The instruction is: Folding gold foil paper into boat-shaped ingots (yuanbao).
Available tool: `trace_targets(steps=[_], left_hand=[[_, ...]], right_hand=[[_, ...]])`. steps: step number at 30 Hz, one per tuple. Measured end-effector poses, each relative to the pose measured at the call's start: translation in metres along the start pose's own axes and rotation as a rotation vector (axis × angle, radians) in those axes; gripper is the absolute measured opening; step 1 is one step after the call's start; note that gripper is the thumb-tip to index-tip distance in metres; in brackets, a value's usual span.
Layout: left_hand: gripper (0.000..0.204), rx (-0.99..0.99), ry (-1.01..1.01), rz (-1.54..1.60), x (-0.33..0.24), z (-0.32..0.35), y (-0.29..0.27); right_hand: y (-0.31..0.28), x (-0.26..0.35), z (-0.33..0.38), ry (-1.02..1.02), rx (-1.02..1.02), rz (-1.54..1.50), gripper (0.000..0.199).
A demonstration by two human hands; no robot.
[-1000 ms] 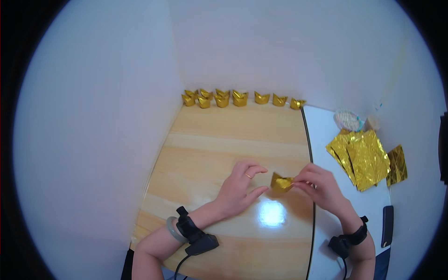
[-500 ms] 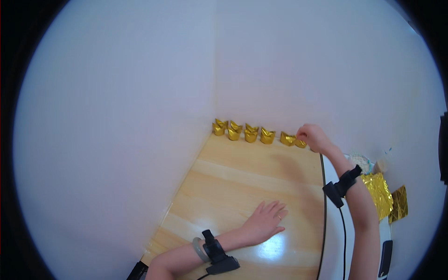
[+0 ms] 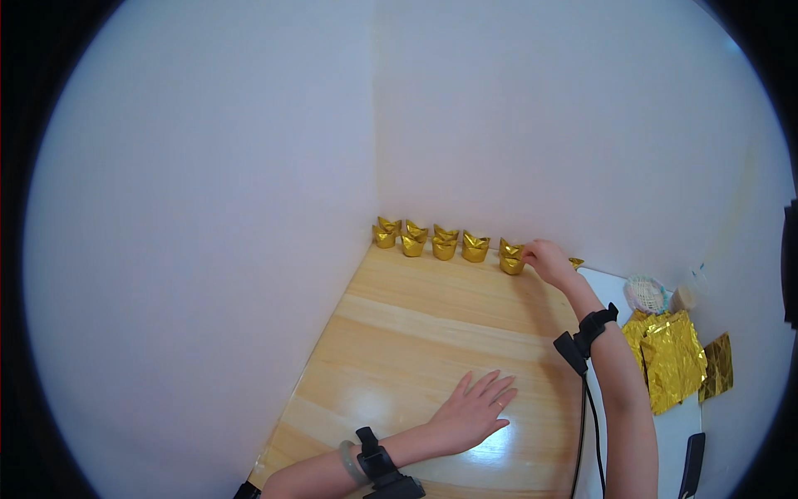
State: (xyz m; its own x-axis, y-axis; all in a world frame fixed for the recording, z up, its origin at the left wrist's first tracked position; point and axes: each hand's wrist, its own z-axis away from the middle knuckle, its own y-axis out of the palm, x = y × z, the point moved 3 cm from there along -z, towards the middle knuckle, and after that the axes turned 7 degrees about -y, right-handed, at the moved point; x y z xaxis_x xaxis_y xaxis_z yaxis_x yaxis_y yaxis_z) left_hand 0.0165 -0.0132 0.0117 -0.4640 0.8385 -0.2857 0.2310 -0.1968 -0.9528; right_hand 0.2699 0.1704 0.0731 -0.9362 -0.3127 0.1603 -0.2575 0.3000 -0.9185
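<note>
My right hand [image 3: 550, 261] is at the far side of the wooden table, its fingers pinching the right side of a gold foil ingot [image 3: 512, 264]. Another folded gold foil ingot [image 3: 509, 247] stands right behind that one, by the back wall. To the left, several more gold ingots [image 3: 445, 246] stand along the wall, mostly in front-and-back pairs. My left hand [image 3: 474, 413] rests palm down on the wood nearer me, fingers spread, holding nothing. A bit of gold foil [image 3: 576, 264] shows just right of my right hand, mostly hidden by it.
On a white surface [image 3: 611, 291] to the right lie crinkled gold foil sheets [image 3: 672, 362], a small woven basket [image 3: 646, 293] and a darker gold piece [image 3: 716, 366]. A black flat object [image 3: 692, 466] lies at lower right. White walls meet behind the table [image 3: 432, 308]'s far left corner.
My right hand has moved slightly left and nearer, bringing the ingot in front of the one by the wall. My left hand stays spread on the table. The view has shifted a little.
</note>
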Motion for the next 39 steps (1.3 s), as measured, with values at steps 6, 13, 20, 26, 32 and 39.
trace_targets(steps=[6,13,20,26,32,39], left_hand=[[0.053,0.025,-0.010,0.013,-0.002,0.002,-0.003],[0.054,0.015,-0.007,0.004,0.001,0.003,-0.005],[0.055,-0.033,0.003,-0.036,0.002,0.003,0.001],[0.055,-0.010,-0.006,-0.028,-0.001,0.003,0.001],[0.054,0.001,-0.017,-0.017,-0.003,0.003,0.000],[0.054,0.007,-0.018,-0.016,-0.003,0.003,-0.001]], right_hand=[[0.005,-0.003,-0.001,0.005,-0.004,-0.016,0.010],[0.003,0.001,-0.003,0.024,-0.018,-0.015,0.014],[-0.018,-0.006,-0.011,0.266,-0.147,0.001,0.017],[0.003,-0.017,-0.015,0.304,-0.125,0.036,0.017],[0.009,-0.014,-0.020,0.318,-0.081,0.050,0.018],[0.008,-0.011,-0.021,0.303,-0.114,0.005,0.021]])
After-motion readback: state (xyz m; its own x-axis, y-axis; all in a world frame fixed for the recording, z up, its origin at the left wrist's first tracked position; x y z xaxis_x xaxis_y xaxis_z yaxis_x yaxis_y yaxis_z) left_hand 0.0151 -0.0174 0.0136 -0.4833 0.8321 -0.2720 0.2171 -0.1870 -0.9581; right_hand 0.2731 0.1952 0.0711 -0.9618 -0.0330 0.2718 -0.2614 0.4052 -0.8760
